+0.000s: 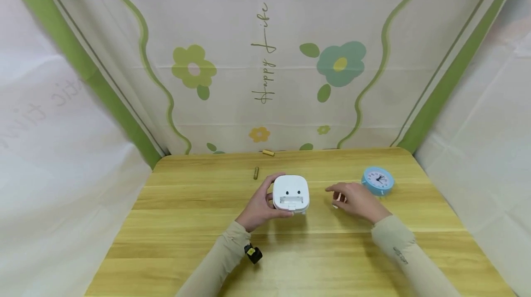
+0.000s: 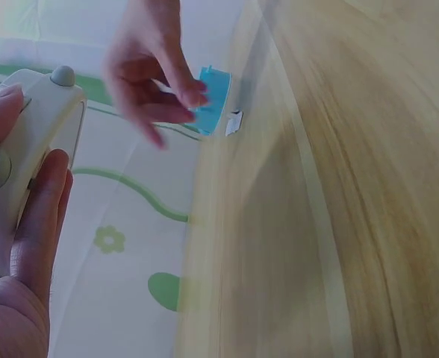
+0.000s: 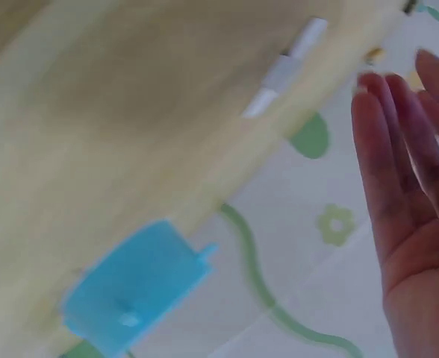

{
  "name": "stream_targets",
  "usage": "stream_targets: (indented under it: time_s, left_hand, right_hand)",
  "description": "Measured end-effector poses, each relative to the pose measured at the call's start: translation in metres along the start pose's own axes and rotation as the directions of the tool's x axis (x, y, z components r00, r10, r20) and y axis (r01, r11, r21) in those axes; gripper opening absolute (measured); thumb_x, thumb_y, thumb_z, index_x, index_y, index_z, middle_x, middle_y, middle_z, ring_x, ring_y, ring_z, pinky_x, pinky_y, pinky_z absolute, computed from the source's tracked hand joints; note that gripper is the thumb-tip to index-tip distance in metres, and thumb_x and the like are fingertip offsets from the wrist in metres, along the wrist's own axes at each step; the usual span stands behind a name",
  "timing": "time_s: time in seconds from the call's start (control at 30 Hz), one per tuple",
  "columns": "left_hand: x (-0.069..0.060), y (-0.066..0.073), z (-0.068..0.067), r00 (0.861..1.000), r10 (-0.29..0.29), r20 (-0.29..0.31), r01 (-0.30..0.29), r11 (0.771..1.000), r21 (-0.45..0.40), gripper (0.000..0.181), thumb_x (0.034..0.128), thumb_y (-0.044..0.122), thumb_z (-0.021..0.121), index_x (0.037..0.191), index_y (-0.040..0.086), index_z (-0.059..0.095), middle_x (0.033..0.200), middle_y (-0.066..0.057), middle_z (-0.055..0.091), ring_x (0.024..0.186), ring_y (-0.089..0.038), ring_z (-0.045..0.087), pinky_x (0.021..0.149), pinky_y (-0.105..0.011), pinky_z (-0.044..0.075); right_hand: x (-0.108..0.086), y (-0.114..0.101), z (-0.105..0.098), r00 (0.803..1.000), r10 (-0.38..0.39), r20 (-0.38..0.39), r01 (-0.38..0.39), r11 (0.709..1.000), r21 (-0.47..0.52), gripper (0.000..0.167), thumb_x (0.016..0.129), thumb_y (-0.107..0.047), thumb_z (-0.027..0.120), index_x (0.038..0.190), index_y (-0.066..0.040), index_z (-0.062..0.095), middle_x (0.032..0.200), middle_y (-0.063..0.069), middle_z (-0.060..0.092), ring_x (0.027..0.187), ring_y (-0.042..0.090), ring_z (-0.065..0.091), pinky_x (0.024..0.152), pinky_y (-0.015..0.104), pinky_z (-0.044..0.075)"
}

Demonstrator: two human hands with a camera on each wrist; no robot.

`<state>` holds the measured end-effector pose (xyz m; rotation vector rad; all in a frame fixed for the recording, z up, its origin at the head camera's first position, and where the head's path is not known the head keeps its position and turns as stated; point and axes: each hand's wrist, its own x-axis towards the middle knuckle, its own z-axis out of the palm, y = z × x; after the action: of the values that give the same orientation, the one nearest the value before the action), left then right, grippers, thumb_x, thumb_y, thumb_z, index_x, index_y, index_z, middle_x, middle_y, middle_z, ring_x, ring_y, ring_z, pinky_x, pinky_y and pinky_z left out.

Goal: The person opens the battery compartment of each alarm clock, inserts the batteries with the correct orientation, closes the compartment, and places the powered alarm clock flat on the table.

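Note:
My left hand (image 1: 261,207) grips a small white rounded-square device (image 1: 292,185) with two dark dots above an uncovered rectangular recess. In the left wrist view, the fingers and thumb hold the device (image 2: 51,123) by its sides, above the table. My right hand (image 1: 354,200) hovers over the table to the right, its fingers loosely bent and holding nothing. Beneath it lies a small white strip-like piece (image 3: 283,73), partly hidden by the fingers in the head view. A round light-blue clock (image 1: 378,180) stands just beyond the right hand.
Two small gold-brown cylinders, like batteries, lie on the wooden table (image 1: 199,214): one cylinder (image 1: 256,173) beyond the left hand, another cylinder (image 1: 268,152) near the back edge. A floral curtain (image 1: 232,103) hangs behind, with white cloth at both sides.

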<state>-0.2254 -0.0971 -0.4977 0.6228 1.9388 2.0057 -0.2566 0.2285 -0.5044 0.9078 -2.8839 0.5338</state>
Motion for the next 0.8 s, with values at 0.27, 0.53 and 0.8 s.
stream_targets:
  time_s: [0.27, 0.53, 0.8]
  left_hand:
    - [0.002, -0.001, 0.001, 1.0, 0.002, 0.0, -0.002, 1.0, 0.014, 0.102, 0.0753, -0.007, 0.089, 0.153, 0.036, 0.04, 0.157, -0.004, 0.034, 0.124, -0.034, 0.064, 0.092, -0.044, 0.064]
    - [0.002, -0.004, 0.005, 1.0, 0.003, 0.028, -0.004, 1.0, 0.021, 0.1, 0.0778, -0.004, 0.088, 0.154, 0.036, 0.038, 0.158, -0.003, 0.033, 0.123, -0.033, 0.065, 0.092, -0.044, 0.064]
    - [0.002, -0.006, 0.005, 0.999, -0.014, 0.044, 0.012, 0.999, 0.046, 0.1, 0.0798, 0.0, 0.088, 0.159, 0.027, 0.033, 0.158, -0.007, 0.036, 0.126, -0.032, 0.063, 0.093, -0.041, 0.063]
  right_hand:
    - [0.003, -0.04, -0.007, 0.99, -0.104, -0.098, 0.132, 0.927, 0.35, 0.113, 0.075, -0.023, 0.095, 0.165, -0.02, 0.027, 0.15, 0.014, 0.053, 0.123, 0.032, 0.064, 0.094, 0.043, 0.062]
    - [0.014, -0.071, -0.001, 0.983, -0.151, -0.102, 0.18, 0.887, 0.425, 0.119, 0.073, -0.037, 0.095, 0.166, -0.017, 0.022, 0.157, 0.009, 0.043, 0.139, 0.03, 0.052, 0.109, 0.044, 0.054]
    - [0.015, -0.076, 0.001, 0.988, -0.12, -0.095, 0.147, 0.919, 0.366, 0.113, 0.073, -0.038, 0.095, 0.161, -0.007, 0.033, 0.151, 0.008, 0.05, 0.133, 0.028, 0.058, 0.104, 0.039, 0.058]
